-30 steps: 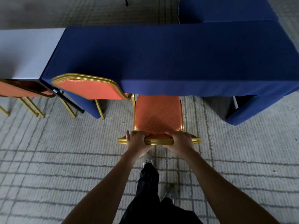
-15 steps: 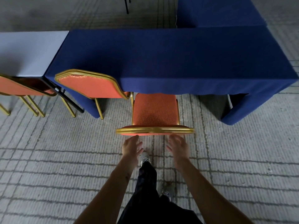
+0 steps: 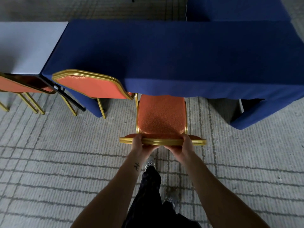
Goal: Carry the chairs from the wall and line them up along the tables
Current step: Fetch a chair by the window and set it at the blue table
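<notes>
An orange chair point(image 3: 162, 116) with a gold frame stands in front of me, its seat partly under the blue-clothed table point(image 3: 172, 60). My left hand point(image 3: 139, 145) and my right hand point(image 3: 184, 145) both grip the gold top rail of its backrest from behind, thumbs over the front edge. To its left a second orange chair point(image 3: 92, 87) is tucked against the same table. A third orange chair point(image 3: 18, 87) stands at the far left by the white table point(image 3: 28, 46).
Another blue-clothed table point(image 3: 236, 9) adjoins at the back right. The blue cloth hangs to the floor at the right corner point(image 3: 246, 117). Grey patterned carpet point(image 3: 65, 162) lies all around. My legs and shoes are below the chair.
A second ago both hands held the backrest; half a second ago they had let go and drawn back. Now both grip the top rail again.
</notes>
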{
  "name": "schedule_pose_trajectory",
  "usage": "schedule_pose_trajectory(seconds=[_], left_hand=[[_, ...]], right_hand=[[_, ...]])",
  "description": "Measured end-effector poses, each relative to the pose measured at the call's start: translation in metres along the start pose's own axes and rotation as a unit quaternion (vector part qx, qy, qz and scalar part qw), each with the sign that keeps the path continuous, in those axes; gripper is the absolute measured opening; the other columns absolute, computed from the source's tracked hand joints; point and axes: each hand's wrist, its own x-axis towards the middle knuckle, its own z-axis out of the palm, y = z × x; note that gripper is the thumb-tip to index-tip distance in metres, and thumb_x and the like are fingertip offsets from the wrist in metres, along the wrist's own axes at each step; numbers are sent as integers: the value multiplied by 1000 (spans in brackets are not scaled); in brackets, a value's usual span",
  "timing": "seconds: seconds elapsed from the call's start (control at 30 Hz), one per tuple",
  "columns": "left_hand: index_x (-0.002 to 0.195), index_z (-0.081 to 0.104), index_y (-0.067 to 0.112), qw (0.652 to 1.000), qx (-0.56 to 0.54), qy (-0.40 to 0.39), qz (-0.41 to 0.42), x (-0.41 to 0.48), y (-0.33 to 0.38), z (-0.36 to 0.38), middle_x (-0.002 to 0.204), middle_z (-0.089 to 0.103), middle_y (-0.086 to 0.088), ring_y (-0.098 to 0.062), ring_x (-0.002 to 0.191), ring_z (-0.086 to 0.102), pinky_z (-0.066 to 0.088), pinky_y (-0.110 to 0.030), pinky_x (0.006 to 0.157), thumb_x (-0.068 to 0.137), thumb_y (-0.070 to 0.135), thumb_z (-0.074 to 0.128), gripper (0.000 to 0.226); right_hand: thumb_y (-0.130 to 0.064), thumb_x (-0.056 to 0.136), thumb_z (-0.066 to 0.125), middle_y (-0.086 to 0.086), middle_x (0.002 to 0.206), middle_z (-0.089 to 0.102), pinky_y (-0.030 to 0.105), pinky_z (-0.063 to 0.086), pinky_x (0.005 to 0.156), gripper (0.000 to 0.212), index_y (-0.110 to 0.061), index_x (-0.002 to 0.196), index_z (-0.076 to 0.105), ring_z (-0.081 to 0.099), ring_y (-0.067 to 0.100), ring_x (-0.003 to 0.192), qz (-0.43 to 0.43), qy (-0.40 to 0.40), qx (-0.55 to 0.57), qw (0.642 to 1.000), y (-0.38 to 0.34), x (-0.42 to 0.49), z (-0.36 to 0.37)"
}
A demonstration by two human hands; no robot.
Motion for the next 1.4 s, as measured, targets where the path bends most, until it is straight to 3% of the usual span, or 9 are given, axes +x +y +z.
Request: schedule_pose_trajectory(seconds=[0.1,0.27,0.43,0.57,0.7,0.93,1.03,1.27,1.4], left_hand=[[129,50,-9,1000,17,-14,14,15,5,7,126,60,-36,-53,118,58,45,-72,101,99,12,41,38],[122,52,-9,999,23,-14,32,44,33,31,128,60,-34,-52,119,57,45,-71,101,98,12,40,34],[128,49,-10,999,5,-31,33,75,64,78,130,58,-36,-54,122,54,43,-73,102,100,15,37,39],[116,52,-8,999,-7,-42,25,107,89,119,124,59,-35,-55,119,55,41,-76,102,100,15,40,30],[127,50,-9,999,-9,-47,22,131,122,155,127,58,-36,-57,118,55,44,-75,99,101,16,44,37],[128,49,-8,998,-2,-60,19,180,170,208,127,57,-38,-59,120,54,42,-76,100,100,15,43,36],[136,46,-8,998,0,-64,12,200,178,219,130,57,-38,-60,117,56,46,-77,95,96,14,47,46],[137,47,-4,998,-9,-53,12,214,183,223,130,59,-35,-56,118,58,46,-75,97,100,20,46,44],[136,48,-2,998,13,-50,19,212,182,221,126,63,-34,-54,115,62,49,-72,96,100,21,46,43]], right_hand=[[-12,97,54,30,128,61,70,53,89,38,-3,133,52,60,52,115,-23,13,-1,1000,-6,11,9],[-11,87,59,33,130,62,71,49,95,53,-1,139,50,59,54,119,-12,12,9,1000,-17,42,35],[-11,95,52,35,127,61,70,50,95,40,2,133,50,60,54,115,-37,3,-11,999,-53,76,80],[-13,94,52,35,128,60,68,53,92,45,4,135,49,59,54,116,-42,12,-30,999,-84,103,119],[-15,94,52,34,126,63,67,53,94,43,5,133,53,60,53,116,-46,4,-27,999,-110,131,160],[-13,96,50,31,123,64,68,52,94,39,4,131,52,61,51,114,-72,-5,-35,997,-141,176,222],[-11,93,52,31,124,63,70,53,89,39,3,130,52,60,52,113,-70,5,-20,997,-154,188,237],[-13,93,50,31,131,61,72,47,97,39,1,130,54,59,51,119,-72,6,2,997,-153,199,242],[-13,96,48,31,131,61,71,45,101,22,-2,114,56,57,49,122,-75,-7,-13,997,-155,193,243]])
